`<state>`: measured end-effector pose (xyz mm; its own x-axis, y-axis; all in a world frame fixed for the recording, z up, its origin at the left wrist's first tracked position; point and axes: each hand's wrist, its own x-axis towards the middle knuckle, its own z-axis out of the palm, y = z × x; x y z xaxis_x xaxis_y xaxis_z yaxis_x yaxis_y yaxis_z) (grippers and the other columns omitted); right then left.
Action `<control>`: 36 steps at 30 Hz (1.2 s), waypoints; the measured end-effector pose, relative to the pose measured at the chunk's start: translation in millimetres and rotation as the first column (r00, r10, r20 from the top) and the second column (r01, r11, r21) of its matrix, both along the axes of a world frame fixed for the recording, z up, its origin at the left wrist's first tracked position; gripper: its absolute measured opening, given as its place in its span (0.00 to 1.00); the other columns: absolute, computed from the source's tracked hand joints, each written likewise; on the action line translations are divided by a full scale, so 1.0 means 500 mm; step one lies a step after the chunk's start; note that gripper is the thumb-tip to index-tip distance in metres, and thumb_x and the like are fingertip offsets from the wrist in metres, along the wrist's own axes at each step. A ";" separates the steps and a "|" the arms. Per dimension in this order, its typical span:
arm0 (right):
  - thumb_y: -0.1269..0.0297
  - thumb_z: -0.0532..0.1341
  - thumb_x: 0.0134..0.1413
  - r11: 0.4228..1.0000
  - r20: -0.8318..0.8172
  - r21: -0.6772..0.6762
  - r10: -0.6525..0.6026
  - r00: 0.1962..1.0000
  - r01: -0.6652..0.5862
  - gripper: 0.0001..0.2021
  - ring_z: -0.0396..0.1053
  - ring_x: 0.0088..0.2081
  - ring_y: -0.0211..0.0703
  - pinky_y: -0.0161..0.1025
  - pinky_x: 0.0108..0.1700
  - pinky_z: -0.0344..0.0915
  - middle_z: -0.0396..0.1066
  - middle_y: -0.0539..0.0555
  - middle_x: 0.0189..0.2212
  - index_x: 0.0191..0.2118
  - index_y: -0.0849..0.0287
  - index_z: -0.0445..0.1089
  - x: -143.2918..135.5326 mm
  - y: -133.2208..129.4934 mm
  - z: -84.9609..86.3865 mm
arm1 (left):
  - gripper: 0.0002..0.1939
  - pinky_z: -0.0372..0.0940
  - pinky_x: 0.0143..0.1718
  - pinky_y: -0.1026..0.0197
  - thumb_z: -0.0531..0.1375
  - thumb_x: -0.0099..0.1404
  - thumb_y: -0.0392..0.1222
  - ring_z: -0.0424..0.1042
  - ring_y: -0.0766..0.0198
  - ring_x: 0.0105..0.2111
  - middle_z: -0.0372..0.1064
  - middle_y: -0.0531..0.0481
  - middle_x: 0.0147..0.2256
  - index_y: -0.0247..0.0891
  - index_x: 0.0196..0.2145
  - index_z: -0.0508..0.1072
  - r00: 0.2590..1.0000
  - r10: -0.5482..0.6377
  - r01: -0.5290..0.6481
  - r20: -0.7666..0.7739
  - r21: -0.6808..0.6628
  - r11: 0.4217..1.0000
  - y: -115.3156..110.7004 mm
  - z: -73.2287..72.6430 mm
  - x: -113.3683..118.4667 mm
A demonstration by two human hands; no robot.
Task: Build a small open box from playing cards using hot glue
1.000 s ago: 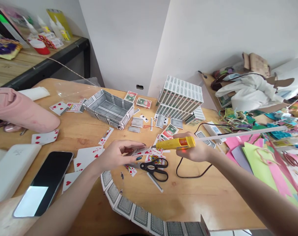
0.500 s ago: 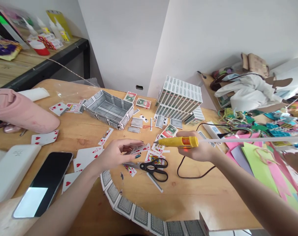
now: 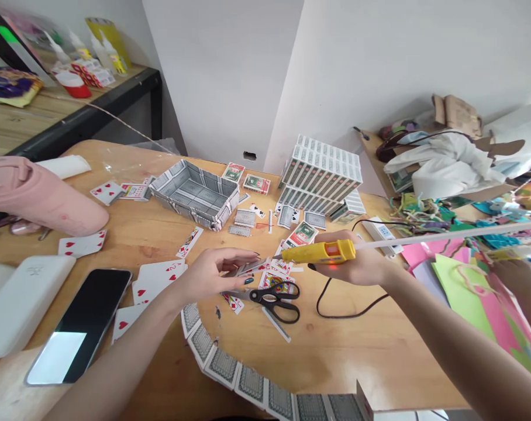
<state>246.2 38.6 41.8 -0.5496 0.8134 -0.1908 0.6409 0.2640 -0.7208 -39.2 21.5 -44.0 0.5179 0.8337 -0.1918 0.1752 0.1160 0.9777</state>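
Observation:
A small folded playing card [image 3: 254,266] is pinched between the thumb and fingers of my left hand [image 3: 217,272]. My right hand [image 3: 351,263] is wrapped round a yellow glue gun [image 3: 318,252], its nozzle pointing left at the card's right end. A long white glue stick [image 3: 445,235] sticks out behind the gun, and an orange light glows on it. Black-handled scissors [image 3: 274,297] lie just below the card, over loose cards. Nearer me curves a strip of joined grey-backed cards [image 3: 224,365].
Behind stand a card-covered tray [image 3: 195,196] and a stacked card structure [image 3: 322,172]. A phone [image 3: 81,321], white power bank [image 3: 26,304] and pink case [image 3: 41,196] lie left. At right are a power strip [image 3: 382,234], coloured paper [image 3: 462,298] and another person's hand [image 3: 517,280].
The glue gun's nozzle has come closer to the card in my left hand, and its glue stick now tilts upward at the right. The other person's hand at the right has shifted left.

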 end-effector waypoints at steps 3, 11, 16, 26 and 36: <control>0.68 0.60 0.44 0.998 -0.014 0.020 0.053 0.998 -0.053 0.08 0.57 0.23 0.34 0.33 0.24 0.55 0.60 0.46 0.20 0.23 0.58 0.59 -0.013 0.000 0.002 | 0.24 0.66 0.51 0.55 0.66 0.53 0.39 0.70 0.54 0.50 0.71 0.44 0.51 0.39 0.49 0.73 1.000 -0.004 0.003 0.011 0.004 1.000 0.000 0.004 0.004; 0.74 0.57 0.40 0.988 -0.081 -0.050 0.139 0.987 -0.143 0.08 0.54 0.21 0.32 0.31 0.23 0.52 0.57 0.44 0.19 0.22 0.57 0.56 -0.037 0.005 -0.010 | 0.24 0.66 0.52 0.55 0.66 0.51 0.38 0.71 0.55 0.49 0.72 0.44 0.49 0.37 0.48 0.73 1.000 -0.003 0.003 0.031 -0.007 1.000 -0.003 0.010 0.010; 0.73 0.55 0.38 0.991 -0.035 -0.022 0.129 0.991 -0.130 0.07 0.50 0.21 0.31 0.31 0.22 0.50 0.54 0.43 0.18 0.21 0.57 0.54 -0.037 0.007 -0.018 | 0.24 0.65 0.52 0.55 0.66 0.51 0.38 0.72 0.56 0.49 0.73 0.44 0.49 0.37 0.48 0.74 1.000 0.001 -0.001 0.021 -0.004 1.000 -0.003 0.007 0.008; 0.67 0.53 0.36 0.994 0.084 -0.107 0.028 0.996 -0.019 0.08 0.48 0.20 0.31 0.31 0.21 0.48 0.49 0.43 0.17 0.20 0.56 0.49 -0.029 0.006 -0.019 | 0.25 0.67 0.51 0.53 0.66 0.50 0.38 0.72 0.53 0.48 0.73 0.43 0.49 0.37 0.48 0.74 0.999 0.004 -0.004 0.042 0.001 1.000 -0.001 0.001 0.005; 0.68 0.53 0.35 0.980 0.051 -0.195 -0.028 0.998 0.038 0.06 0.49 0.20 0.32 0.32 0.21 0.47 0.51 0.44 0.17 0.20 0.56 0.52 -0.003 0.002 -0.021 | 0.24 0.68 0.51 0.52 0.67 0.50 0.40 0.72 0.53 0.48 0.73 0.43 0.48 0.38 0.47 0.75 0.998 0.028 -0.027 0.064 -0.009 1.000 0.001 -0.002 0.000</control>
